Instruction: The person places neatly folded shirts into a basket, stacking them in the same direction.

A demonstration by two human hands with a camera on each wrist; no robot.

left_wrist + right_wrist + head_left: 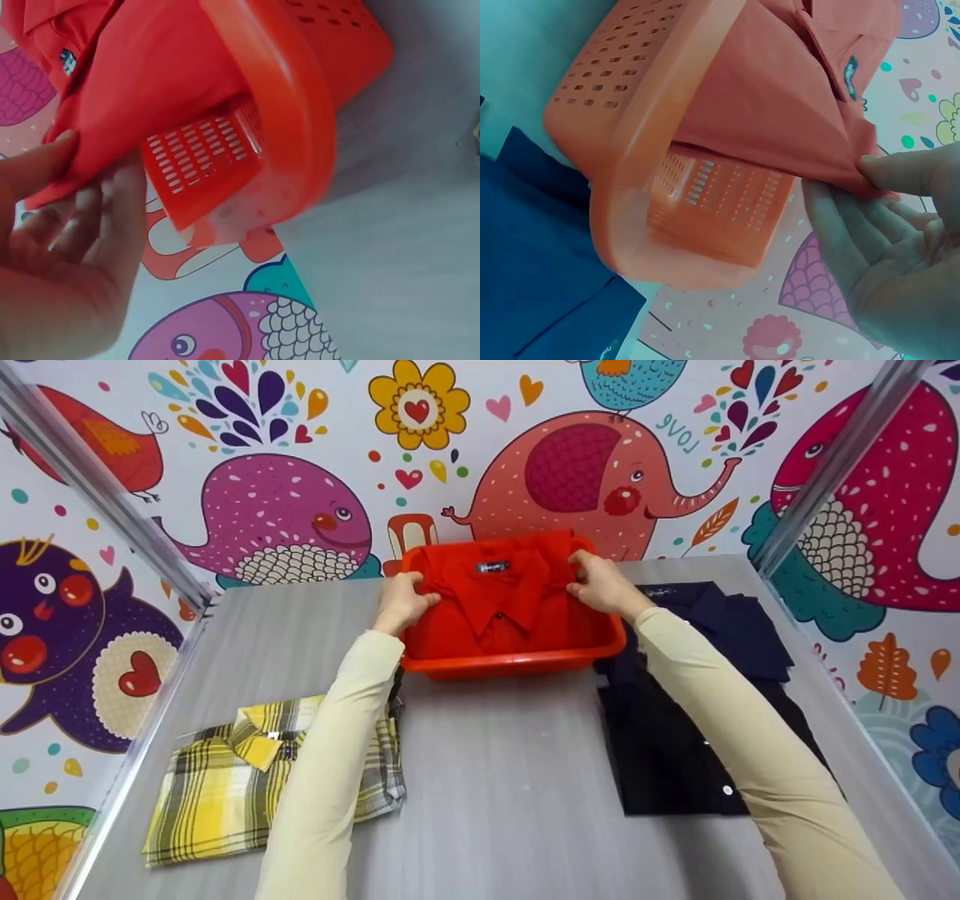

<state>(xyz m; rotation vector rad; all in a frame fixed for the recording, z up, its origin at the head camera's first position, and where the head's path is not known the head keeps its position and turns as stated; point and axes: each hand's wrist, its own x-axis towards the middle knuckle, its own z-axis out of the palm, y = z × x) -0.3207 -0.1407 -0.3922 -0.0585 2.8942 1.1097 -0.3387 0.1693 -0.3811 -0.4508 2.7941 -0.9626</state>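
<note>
A folded red shirt [480, 607], collar and dark label showing, lies partly inside a red plastic basket [517, 664] with slotted walls. My left hand [403, 601] pinches the shirt's left edge between thumb and fingers. At the opposite edge my right hand [604, 583] pinches the cloth the same way. In the left wrist view the thumb lies on top of the red shirt [142, 82], fingers underneath. The right wrist view shows the shirt [772, 105] held above the basket's rim, a gap between the cloth and the basket wall [630, 67].
A yellow plaid shirt [217, 787] lies folded at the left of the grey table [487, 810]. On the right lie a folded navy shirt [735, 630] and a black shirt [667, 765], partly under my right sleeve. A patterned wall [420, 495] stands behind the basket.
</note>
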